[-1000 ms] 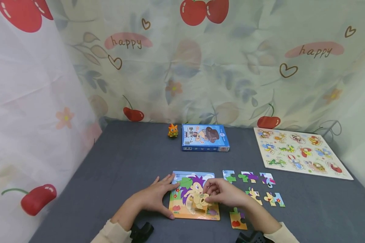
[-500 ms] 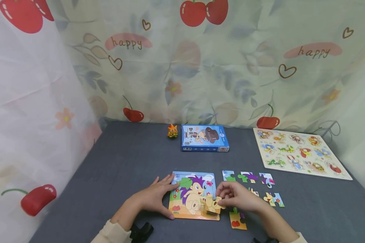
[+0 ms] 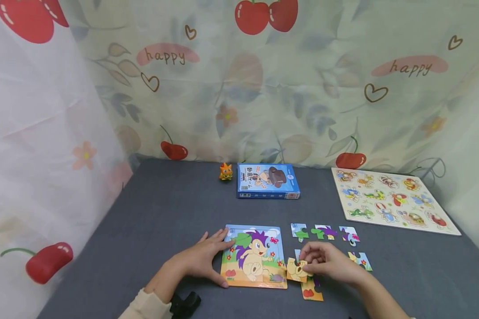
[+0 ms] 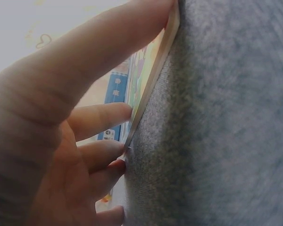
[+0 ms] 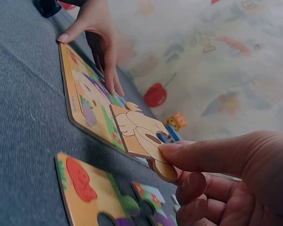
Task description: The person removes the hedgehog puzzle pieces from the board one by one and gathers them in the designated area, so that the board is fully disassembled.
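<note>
My right hand (image 3: 330,262) pinches a tan jigsaw piece (image 3: 296,269) between thumb and fingers, just past the right edge of the puzzle board (image 3: 259,284). In the right wrist view the piece (image 5: 140,134) is raised and tilted, its printed lines facing up. The board carries a hedgehog picture with purple spines and a green leaf. My left hand (image 3: 201,262) lies spread along the board's left side, thumb at the lower corner and fingertips at the upper edge. The left wrist view shows that thumb (image 4: 99,52) against the board's edge.
More jigsaw pieces lie right of the board, among them a corner piece with a red shape (image 3: 312,293) and a purple-and-green one (image 3: 324,232). Farther back stand a small orange figurine (image 3: 225,172) and a blue box (image 3: 268,181). An insect puzzle board (image 3: 395,201) lies at the right.
My right hand has moved right with the jigsaw piece, from over the hedgehog picture to beyond the board's right edge. The left hand stays at the board.
</note>
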A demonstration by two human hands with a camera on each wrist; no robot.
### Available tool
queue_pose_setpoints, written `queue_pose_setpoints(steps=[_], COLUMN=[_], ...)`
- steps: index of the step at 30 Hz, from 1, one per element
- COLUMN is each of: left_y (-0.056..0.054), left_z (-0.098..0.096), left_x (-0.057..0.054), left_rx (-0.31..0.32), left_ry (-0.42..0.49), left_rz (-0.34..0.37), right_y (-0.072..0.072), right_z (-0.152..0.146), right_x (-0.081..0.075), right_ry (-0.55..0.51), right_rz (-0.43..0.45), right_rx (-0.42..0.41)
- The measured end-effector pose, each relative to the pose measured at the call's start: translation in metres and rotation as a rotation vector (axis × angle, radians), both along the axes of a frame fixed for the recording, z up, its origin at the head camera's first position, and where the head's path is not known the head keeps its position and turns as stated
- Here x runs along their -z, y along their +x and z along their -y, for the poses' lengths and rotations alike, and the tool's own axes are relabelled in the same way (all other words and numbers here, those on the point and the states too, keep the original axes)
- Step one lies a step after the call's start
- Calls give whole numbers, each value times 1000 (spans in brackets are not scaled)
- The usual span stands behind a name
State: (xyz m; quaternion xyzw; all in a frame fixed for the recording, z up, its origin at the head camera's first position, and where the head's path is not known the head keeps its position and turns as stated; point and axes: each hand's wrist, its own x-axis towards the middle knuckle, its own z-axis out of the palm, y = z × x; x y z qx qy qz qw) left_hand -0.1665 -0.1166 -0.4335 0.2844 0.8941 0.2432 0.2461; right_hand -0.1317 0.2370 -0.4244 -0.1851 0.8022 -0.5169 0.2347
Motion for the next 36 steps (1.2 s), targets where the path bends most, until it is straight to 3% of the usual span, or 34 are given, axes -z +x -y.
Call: queue_pose_setpoints(steps=[14,21,36], left_y=[-1,-1,0], left_z=[1,-1,-1], left_x=[1,0,1], left_rx=[-10,-8,-6], left_ry=[-9,-20,-13], left_rz=[-2,-15,-7], right_y=[6,11,24], right_z=[-21,-32,-64], right_x=[4,6,8], right_ry=[20,5,27], right_rz=[4,-30,55], right_rx=[58,49,134])
